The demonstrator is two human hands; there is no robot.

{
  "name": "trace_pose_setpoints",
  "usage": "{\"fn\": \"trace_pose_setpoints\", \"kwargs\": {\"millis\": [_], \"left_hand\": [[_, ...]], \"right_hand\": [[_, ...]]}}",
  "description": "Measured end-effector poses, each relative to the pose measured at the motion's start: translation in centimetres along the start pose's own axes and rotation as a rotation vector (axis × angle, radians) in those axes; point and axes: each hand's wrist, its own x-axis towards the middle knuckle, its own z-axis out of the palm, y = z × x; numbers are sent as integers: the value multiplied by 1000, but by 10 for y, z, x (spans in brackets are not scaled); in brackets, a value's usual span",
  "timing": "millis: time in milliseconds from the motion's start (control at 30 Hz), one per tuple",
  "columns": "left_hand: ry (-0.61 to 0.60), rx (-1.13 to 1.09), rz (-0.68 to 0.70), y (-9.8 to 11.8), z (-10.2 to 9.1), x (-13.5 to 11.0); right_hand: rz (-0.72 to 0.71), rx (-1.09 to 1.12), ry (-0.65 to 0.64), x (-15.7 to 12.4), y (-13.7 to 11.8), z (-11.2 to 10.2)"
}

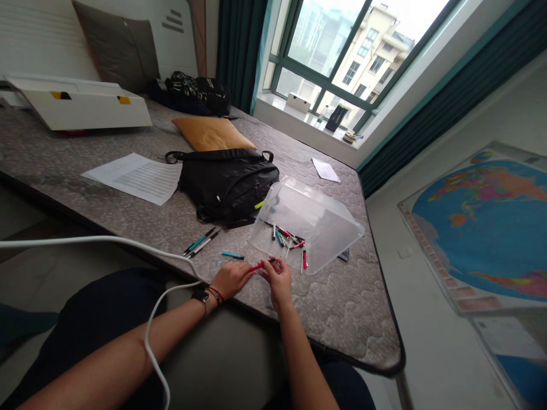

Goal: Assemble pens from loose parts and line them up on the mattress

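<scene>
Between my two hands is a thin red pen (257, 266) with a dark end, held above the mattress near its front edge. My left hand (231, 279) pinches the red part. The fingers of my right hand (277, 279) close on the dark end. Just beyond lies a teal pen piece (233, 255). To the left, two assembled pens, one teal (199, 242) and one white (205, 245), rest side by side. A clear plastic box (329, 219) lies tipped on its side, with several loose pen parts (284, 236) in and before its opening.
A black backpack (226, 182) lies behind the pens, with a brown envelope (213, 134) past it. A printed sheet (137, 177) lies at left. A white cable (106, 238) runs across my left arm. The mattress (342, 313) ends close in front of me.
</scene>
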Motion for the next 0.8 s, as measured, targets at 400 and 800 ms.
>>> {"fn": "trace_pose_setpoints", "kwargs": {"millis": [400,800], "left_hand": [[-58,110,9,1,1,0],[-42,140,-12,1,-1,2]], "right_hand": [[126,89,72,10,23,-14],[116,315,-155,4,-2,-29]]}}
